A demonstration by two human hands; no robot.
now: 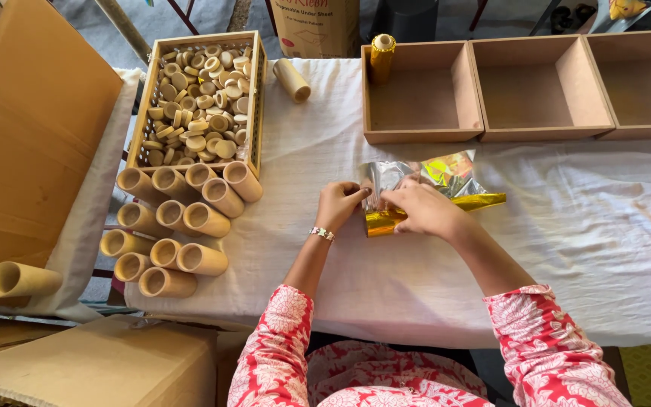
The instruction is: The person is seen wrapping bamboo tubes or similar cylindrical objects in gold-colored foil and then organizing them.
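A wire-sided tray (pixel 256 98) of small wooden caps (pixel 197 102) sits upper left, with a heap of cardboard tubes (pixel 178 226) below it. Three empty wooden boxes (pixel 540 90) line the upper right; flattened cardboard (pixel 32 128) fills the left edge.

Both my forearms reach forward from the near edge of the tabletop and angle inward, so my hands meet close together near its middle. My left hand (pixel 338 203) is curled, knuckles up, fingers bent toward my right, with a beaded band round the wrist. My right hand (pixel 423 211) lies palm down, fingers stretched to the left and pressed low, the wrist bent a little. The fingertips of the two hands are just beside each other, each grip closed in a pinch. My sleeves, red with a white pattern, cover both arms down to the elbows.
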